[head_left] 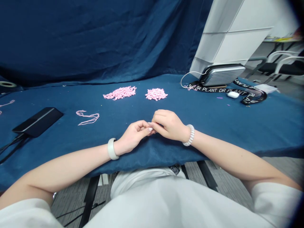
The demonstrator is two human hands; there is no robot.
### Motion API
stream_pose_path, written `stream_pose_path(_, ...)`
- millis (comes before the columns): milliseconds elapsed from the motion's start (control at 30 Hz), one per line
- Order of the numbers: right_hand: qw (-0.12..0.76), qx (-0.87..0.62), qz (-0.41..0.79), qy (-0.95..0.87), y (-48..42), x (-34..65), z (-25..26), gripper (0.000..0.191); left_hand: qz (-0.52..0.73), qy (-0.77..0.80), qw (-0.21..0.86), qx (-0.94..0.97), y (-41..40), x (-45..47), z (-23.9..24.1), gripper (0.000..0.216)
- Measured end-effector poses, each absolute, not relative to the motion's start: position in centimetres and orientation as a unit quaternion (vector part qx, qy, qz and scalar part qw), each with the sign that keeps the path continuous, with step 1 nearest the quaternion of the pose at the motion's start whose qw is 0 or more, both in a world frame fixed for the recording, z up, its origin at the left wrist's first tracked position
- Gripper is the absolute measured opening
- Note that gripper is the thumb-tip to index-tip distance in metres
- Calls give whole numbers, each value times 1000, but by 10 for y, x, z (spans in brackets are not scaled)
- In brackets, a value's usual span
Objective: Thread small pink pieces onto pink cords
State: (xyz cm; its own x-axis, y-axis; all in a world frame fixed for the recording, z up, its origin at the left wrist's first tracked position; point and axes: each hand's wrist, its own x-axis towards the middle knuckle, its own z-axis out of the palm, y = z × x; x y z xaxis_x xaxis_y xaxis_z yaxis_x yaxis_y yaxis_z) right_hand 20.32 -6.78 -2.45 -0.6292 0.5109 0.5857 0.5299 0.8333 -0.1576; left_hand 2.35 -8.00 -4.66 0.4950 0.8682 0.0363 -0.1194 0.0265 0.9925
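Near the front edge of the blue cloth, my left hand (135, 134) and my right hand (169, 124) meet fingertip to fingertip. Both are closed in a pinch, and whatever lies between the fingers is hidden or too small to make out. Beyond them lie two heaps of small pink pieces: a longer pink heap (120, 93) on the left and a rounder pink heap (156, 94) on the right. Several pink strings (88, 117) lie loosely curled to the left of my hands.
A black flat device (38, 122) with cables lies at the left. At the back right stand a silver ribbed case (224, 75), a black lettered strap (211, 89) and a white earbud case (233, 94). Blue cloth (95, 38) hangs behind the table.
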Motion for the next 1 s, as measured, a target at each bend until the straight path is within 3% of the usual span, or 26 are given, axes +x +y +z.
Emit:
stream_pose_path(233, 342, -272, 39, -898, -71, 203, -21, 28, 370, 278, 693, 552, -79, 23, -47, 19)
stream_pose_path(467, 393, -253, 137, -873, -73, 202, -19, 30, 333, 288, 675, 592, -76, 20, -46, 25)
stream_pose_path(700, 405, -308, 125, -852, -66, 204, -23, 30, 350, 350, 683, 537, -75, 22, -48, 21)
stream_pose_path(1000, 440, -354, 121, -817, -60, 205, -21, 32, 377, 388, 600, 589, -77, 21, -52, 31)
